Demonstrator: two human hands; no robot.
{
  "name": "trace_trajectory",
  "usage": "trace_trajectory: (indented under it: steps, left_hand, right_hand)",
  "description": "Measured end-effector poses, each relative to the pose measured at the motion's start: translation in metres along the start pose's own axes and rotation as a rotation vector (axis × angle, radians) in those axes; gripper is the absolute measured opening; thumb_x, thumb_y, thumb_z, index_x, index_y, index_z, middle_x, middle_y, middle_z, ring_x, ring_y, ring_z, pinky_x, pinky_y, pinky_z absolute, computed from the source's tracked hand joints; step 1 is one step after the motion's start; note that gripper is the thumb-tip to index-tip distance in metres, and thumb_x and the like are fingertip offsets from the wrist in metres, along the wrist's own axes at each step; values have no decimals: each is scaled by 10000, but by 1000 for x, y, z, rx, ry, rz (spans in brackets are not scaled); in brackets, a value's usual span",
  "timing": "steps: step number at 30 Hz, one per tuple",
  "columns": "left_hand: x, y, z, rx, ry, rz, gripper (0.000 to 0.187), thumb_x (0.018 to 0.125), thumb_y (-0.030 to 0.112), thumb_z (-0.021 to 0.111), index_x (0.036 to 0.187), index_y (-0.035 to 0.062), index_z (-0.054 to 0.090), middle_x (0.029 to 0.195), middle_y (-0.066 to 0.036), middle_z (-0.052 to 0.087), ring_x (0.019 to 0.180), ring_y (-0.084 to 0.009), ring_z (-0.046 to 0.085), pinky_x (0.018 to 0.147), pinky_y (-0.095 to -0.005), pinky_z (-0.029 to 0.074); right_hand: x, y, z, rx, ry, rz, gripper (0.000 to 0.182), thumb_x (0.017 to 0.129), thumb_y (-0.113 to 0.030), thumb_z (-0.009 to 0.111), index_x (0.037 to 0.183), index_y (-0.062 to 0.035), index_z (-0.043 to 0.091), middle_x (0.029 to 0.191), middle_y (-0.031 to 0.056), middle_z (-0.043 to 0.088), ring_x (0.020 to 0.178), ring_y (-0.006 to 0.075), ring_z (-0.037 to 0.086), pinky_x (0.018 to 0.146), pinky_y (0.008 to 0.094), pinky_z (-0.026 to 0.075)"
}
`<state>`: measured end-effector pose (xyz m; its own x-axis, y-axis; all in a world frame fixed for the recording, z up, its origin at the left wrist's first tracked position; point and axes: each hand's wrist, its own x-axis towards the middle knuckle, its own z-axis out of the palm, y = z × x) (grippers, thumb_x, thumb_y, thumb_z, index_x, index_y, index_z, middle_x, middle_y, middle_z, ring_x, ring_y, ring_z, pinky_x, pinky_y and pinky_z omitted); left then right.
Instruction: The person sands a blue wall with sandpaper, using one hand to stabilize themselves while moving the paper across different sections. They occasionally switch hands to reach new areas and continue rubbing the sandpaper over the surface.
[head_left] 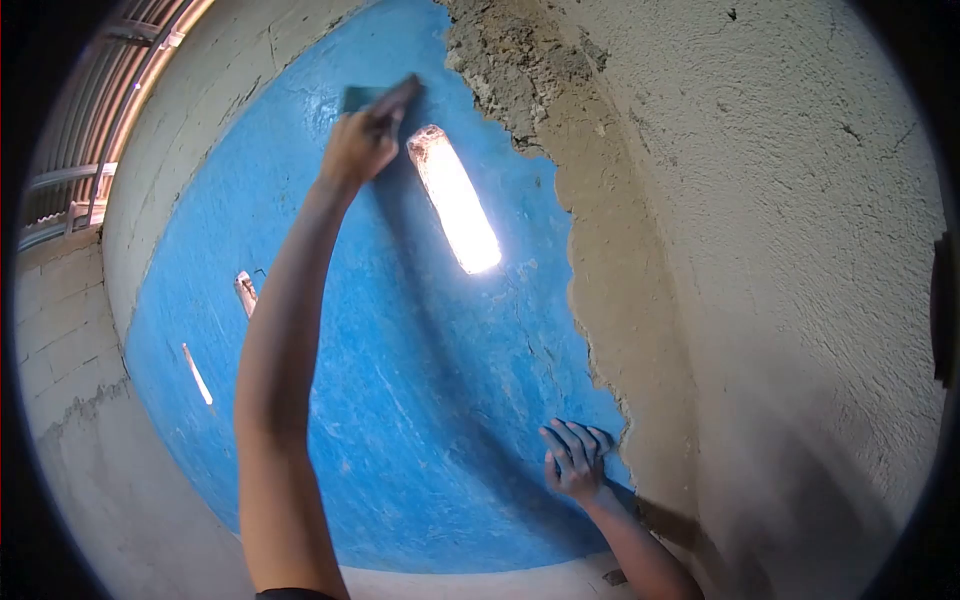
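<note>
High on the blue wall point(400, 300), my left hand point(360, 145) is wrapped round the handle of a flat tool point(385, 105), likely a trowel, blurred by motion. The tool lies close to the wall, just up and left of a bright, narrow opening point(455, 200). Lower down on the right, my right hand point(575, 460) rests against the blue surface with its fingers spread, near the ragged edge of the blue coat. It holds nothing.
Rough broken plaster point(520, 70) and a brown strip point(625, 270) border the blue area. A textured grey wall point(780, 200) stands at the right. Two smaller openings show at the left, below a corrugated roof point(90, 120). A block wall point(60, 310) stands at far left.
</note>
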<state>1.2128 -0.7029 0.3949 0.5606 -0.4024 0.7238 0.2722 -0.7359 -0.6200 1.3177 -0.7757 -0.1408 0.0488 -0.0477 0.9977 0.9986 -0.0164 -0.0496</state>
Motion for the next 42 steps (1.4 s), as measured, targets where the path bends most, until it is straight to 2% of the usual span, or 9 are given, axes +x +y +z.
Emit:
trace_trajectory:
  steps: [4,11,16,21,25,30,36,39,42]
  left_hand:
    - [-14,31,10,74,-445,32,555,880,21,509,1400,214,519,1402,-58,551,1243,-307,560,1024,-405,481]
    - [2,22,-3,90,132,-56,393,945,170,547,1324,262,587,859,-184,709,636,-326,684,638,-419,565]
    - [-20,53,8,-36,-152,363,391,902,103,566,1273,210,631,1128,-142,687,1014,-328,668,877,-397,546]
    - [-1,41,6,120,-217,-179,503,876,83,541,1368,188,557,1254,-158,632,1061,-341,661,878,-425,550]
    - [-51,93,33,-11,-321,633,507,839,59,542,1318,209,612,1341,-73,602,1279,-245,535,1084,-368,434]
    - [-23,85,14,-83,-66,17,516,828,30,574,1317,193,604,1195,-129,675,897,-318,704,772,-353,601]
    - [-70,108,45,-62,-356,705,624,765,54,587,1371,199,561,1387,-61,570,1270,-290,540,1064,-417,450]
    - [-43,94,27,-10,-310,-239,554,806,44,564,1348,159,572,1274,-113,637,1163,-344,607,940,-388,539]
    - [-53,98,43,5,-42,283,566,792,25,580,1348,134,565,1276,-137,627,1120,-360,621,941,-376,535]
  right_hand:
    - [-1,1,1,-1,20,-14,390,915,-242,506,1286,-190,616,1293,-10,593,1194,161,485,1058,402,269]
    - [1,0,-1,-6,4,-17,377,916,-249,510,1271,-189,621,1276,-7,605,1182,168,491,1051,405,280]
    - [3,1,1,25,41,-28,376,912,-232,516,1265,-171,630,1274,0,605,1164,168,503,1031,394,300]
    - [3,1,-2,6,29,-10,366,919,-236,511,1254,-168,641,1276,-4,608,1163,162,504,1026,387,304]
    - [5,0,2,4,53,-8,362,928,-252,504,1253,-178,646,1274,-18,609,1166,153,500,1030,380,306]
    - [0,-3,2,-3,52,4,359,928,-251,506,1250,-179,648,1273,-19,607,1168,153,496,1025,380,311]
    - [-1,-1,4,23,44,-11,352,928,-239,509,1245,-177,649,1280,-15,600,1174,154,491,1031,381,305]
    - [1,-1,2,9,39,3,354,926,-236,510,1247,-180,649,1283,-17,598,1175,152,490,1036,382,303]
    - [2,2,3,8,45,-1,362,925,-234,508,1258,-181,641,1284,-19,597,1177,150,491,1039,386,301]
